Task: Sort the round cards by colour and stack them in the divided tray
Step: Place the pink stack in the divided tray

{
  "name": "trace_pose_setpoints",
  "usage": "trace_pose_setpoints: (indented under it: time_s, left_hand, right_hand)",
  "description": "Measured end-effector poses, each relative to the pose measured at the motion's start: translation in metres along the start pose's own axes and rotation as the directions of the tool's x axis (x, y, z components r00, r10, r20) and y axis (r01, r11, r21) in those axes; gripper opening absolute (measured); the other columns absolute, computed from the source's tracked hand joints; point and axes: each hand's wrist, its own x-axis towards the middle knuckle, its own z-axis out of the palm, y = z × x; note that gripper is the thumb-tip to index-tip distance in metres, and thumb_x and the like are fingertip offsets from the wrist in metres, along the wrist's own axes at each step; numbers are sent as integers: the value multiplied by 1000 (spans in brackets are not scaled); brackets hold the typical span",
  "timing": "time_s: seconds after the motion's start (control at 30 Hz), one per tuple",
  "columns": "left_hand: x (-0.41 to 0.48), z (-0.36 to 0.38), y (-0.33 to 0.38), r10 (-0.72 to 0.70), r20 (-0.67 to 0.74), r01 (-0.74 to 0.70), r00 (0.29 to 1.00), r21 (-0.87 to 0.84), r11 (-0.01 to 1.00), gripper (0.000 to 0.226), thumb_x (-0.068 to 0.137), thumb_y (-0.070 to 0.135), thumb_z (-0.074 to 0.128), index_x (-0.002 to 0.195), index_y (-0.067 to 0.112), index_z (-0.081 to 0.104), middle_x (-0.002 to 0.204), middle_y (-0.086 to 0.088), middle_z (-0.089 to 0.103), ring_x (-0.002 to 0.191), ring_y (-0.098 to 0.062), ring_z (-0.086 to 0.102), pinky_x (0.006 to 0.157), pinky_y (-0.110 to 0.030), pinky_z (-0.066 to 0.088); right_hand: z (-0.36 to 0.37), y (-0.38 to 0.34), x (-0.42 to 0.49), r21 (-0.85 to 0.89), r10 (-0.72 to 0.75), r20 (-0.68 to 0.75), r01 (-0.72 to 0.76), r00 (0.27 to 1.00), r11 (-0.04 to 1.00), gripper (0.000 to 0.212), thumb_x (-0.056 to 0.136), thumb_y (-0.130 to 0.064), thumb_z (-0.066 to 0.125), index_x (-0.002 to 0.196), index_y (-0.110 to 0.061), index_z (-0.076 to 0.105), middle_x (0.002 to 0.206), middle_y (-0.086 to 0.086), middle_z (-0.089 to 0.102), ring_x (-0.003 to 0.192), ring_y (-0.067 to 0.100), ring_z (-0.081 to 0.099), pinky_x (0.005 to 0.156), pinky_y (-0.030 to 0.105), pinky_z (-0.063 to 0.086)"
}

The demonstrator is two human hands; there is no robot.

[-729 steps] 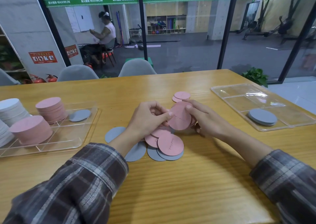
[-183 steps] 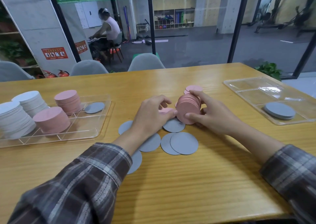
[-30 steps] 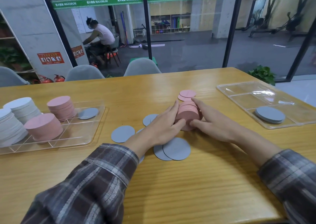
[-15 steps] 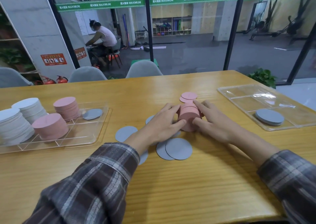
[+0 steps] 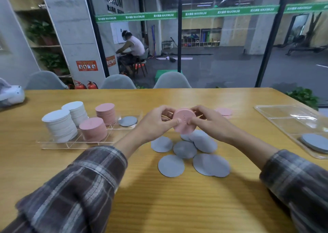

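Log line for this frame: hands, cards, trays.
hands: left hand and right hand grip stack of pink round cards | loose: grey round cards on wooden table | next: likely clear divided plastic tray, left

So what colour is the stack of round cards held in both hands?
The stack is pink, plain to see in the head view.

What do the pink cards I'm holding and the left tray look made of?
Held pink cards: likely matte card or thin foam; flat colour, no glare, thin stacked edges. Left tray: clear rigid plastic, perhaps acrylic; the table shows through, dividers catch light.
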Motion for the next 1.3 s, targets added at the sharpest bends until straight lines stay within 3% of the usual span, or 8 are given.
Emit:
trace_pose_setpoints:
  time_s: [0.33, 0.47, 0.57, 0.7, 0.83, 0.97, 1.17, 1.3]
  left_hand:
    - [-41, -108, -48, -122, -186, 134, 975, 51, 990, 31, 87, 39, 79, 113, 26, 70, 105, 10, 73, 100, -12, 71, 97, -37, 58]
    - [-45, -145, -59, -167, -239, 185, 957, 58, 981, 37, 84, 42, 75, 114, 21, 72, 106, 11, 74, 103, -9, 69, 102, -37, 55]
    - [-43, -168, -64, -220, -295, 241, 930, 38, 970, 20, 86, 38, 72, 98, 23, 79, 96, 6, 78, 98, -17, 72, 97, -43, 59]
    - [-23, -194, -73, -271, -354, 303, 895, 36, 952, 37, 68, 56, 64, 89, 30, 81, 91, 1, 79, 99, -26, 74, 97, -51, 58]
    - [0, -208, -80, -313, -434, 340, 845, -17, 940, 32, 80, 46, 71, 101, 24, 81, 95, 8, 79, 86, -14, 76, 92, -43, 62]
    - [14, -210, -95, -333, -452, 392, 827, 40, 919, 24, 94, 37, 65, 97, 19, 80, 95, 2, 78, 85, -15, 76, 85, -34, 60]
    - [22, -207, -107, -334, -465, 451, 820, 167, 876, 43, 97, 46, 55, 91, 10, 77, 93, -7, 78, 92, -27, 74, 85, -43, 56]
    - [22, -205, -105, -314, -478, 454, 820, 209, 866, 55, 105, 53, 45, 87, 7, 70, 85, -13, 72, 89, -33, 68, 71, -39, 45]
  right_hand:
    - [82, -87, 54, 24, -81, 130, 78, 988, 997, 21, 96, -31, 59, 116, -28, 65, 113, -3, 67, 107, 17, 60, 89, 27, 46]
    - [112, -110, 80, 85, -65, 169, 52, 983, 995, 35, 97, -35, 58, 130, -21, 61, 111, -7, 64, 93, 8, 58, 69, 15, 41]
    - [129, -122, 107, 117, -59, 191, 37, 980, 992, 25, 96, -37, 59, 115, -21, 63, 96, -10, 64, 77, 2, 53, 63, 22, 39]
    - [145, -140, 141, 150, -52, 195, 23, 979, 988, 34, 95, -40, 58, 88, -8, 68, 83, 5, 59, 76, 18, 51, 69, 32, 39]
    - [157, -141, 172, 162, 6, 222, -43, 975, 986, 53, 94, -45, 53, 98, 5, 69, 95, 23, 68, 80, 23, 52, 67, 33, 42]
    - [170, -135, 195, 155, 50, 262, -93, 964, 984, 52, 96, -43, 51, 101, 4, 70, 99, 11, 72, 81, 22, 54, 68, 33, 44]
    - [182, -128, 210, 142, 62, 252, -100, 966, 985, 47, 90, -53, 51, 86, -8, 65, 89, 7, 58, 76, 22, 49, 67, 34, 42]
    - [187, -121, 213, 126, 47, 264, -83, 963, 989, 64, 98, -56, 47, 105, 4, 70, 104, 18, 71, 81, 24, 55, 74, 39, 50]
